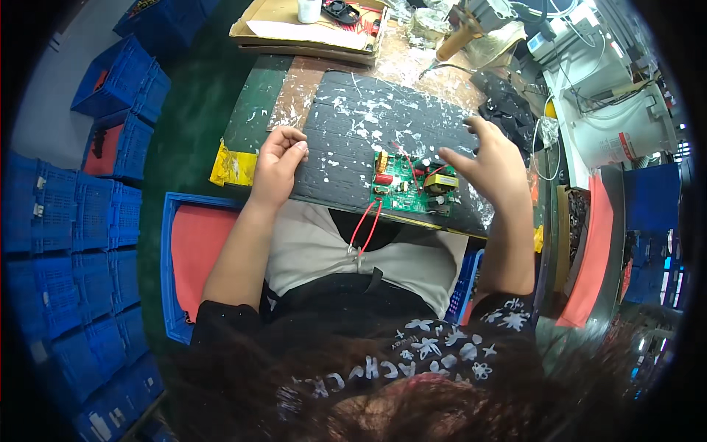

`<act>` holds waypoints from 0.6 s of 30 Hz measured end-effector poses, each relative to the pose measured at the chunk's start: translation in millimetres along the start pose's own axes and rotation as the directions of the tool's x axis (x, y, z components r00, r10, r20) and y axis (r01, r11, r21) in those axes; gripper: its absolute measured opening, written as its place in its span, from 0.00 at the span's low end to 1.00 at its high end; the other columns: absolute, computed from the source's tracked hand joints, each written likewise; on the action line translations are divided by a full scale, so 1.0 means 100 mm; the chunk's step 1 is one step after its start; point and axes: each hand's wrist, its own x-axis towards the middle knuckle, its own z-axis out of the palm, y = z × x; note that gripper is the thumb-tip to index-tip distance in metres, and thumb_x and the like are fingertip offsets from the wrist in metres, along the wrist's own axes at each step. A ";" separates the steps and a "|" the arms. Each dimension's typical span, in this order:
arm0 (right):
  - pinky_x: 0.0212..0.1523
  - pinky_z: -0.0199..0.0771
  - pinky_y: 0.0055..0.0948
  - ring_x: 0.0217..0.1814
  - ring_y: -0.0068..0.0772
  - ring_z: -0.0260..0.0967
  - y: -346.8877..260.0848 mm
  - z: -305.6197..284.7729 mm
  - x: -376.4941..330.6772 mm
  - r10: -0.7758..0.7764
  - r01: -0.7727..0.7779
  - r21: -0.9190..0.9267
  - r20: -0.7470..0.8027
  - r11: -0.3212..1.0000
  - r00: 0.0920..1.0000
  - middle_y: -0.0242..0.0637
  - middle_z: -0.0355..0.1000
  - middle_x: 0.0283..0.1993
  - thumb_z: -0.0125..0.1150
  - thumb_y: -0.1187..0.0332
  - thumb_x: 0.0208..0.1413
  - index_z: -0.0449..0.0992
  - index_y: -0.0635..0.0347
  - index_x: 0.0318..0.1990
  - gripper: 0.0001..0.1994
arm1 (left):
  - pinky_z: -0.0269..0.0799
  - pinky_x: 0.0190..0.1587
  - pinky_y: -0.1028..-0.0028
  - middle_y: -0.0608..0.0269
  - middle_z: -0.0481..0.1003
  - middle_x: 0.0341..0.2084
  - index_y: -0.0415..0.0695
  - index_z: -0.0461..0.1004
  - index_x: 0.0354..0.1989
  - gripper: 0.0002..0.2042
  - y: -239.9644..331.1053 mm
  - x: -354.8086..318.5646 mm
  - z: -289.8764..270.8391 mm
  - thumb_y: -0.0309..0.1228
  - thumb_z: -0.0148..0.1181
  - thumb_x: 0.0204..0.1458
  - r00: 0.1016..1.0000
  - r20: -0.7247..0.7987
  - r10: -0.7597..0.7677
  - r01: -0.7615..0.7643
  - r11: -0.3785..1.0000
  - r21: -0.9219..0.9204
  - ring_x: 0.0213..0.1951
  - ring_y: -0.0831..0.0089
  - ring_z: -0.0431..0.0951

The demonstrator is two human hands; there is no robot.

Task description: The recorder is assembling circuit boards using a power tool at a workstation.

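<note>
Green circuit board (409, 189) w/ red leads (366, 225) lies on the dark, white-spattered work mat (353, 125), near its front edge. Parts look fitted already; soldering iron (458, 40) sits untouched at the back. Right hand (490, 158) hovers just beside board, fingers spread, empty. Left hand (278, 163) rests on mat, fingers curled loosely, holding nothing.

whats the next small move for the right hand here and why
Probably lower the right hand onto the green circuit board and grip its right edge. That hand is open and hovers just beside the board, touching nothing clearly, while the left hand rests curled on the splattered mat, away from the board. The board lies flat near the mat's front edge, its red wires hanging loose.
</note>
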 end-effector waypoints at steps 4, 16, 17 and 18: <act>0.45 0.71 0.38 0.43 0.48 0.71 -0.23 -0.07 -0.02 -0.113 0.171 -0.095 0.435 0.981 0.893 0.47 0.73 0.41 0.68 0.53 0.39 0.73 0.62 0.41 0.25 | 0.62 0.33 0.84 0.72 0.67 0.25 0.40 0.68 0.35 0.04 0.00 -0.07 0.04 0.20 0.52 0.52 0.998 -0.047 0.045 -0.039 0.992 0.117 0.28 0.86 0.64; 0.38 0.72 0.41 0.35 0.49 0.71 0.02 0.25 -0.34 -0.121 0.115 0.036 0.253 0.993 0.960 0.45 0.70 0.32 0.61 0.62 0.47 0.75 0.61 0.31 0.11 | 0.61 0.31 0.85 0.72 0.67 0.24 0.39 0.68 0.34 0.03 -0.02 -0.03 0.05 0.22 0.54 0.52 1.000 0.013 0.019 -0.021 0.967 0.256 0.27 0.87 0.65; 0.38 0.72 0.41 0.35 0.49 0.71 0.03 0.27 -0.33 -0.119 0.113 0.037 0.249 0.993 0.961 0.45 0.70 0.32 0.61 0.62 0.47 0.75 0.61 0.31 0.11 | 0.64 0.33 0.83 0.70 0.68 0.25 0.39 0.68 0.35 0.03 -0.01 -0.03 0.05 0.22 0.53 0.52 1.000 -0.003 0.013 -0.012 0.968 0.251 0.29 0.85 0.67; 0.39 0.72 0.40 0.35 0.49 0.71 0.04 0.29 -0.32 -0.142 0.132 0.057 0.241 0.990 0.960 0.45 0.71 0.32 0.61 0.62 0.46 0.75 0.60 0.31 0.11 | 0.67 0.35 0.81 0.67 0.70 0.25 0.39 0.68 0.36 0.04 0.00 -0.04 0.05 0.22 0.51 0.53 1.000 -0.020 0.008 -0.003 0.969 0.245 0.30 0.82 0.70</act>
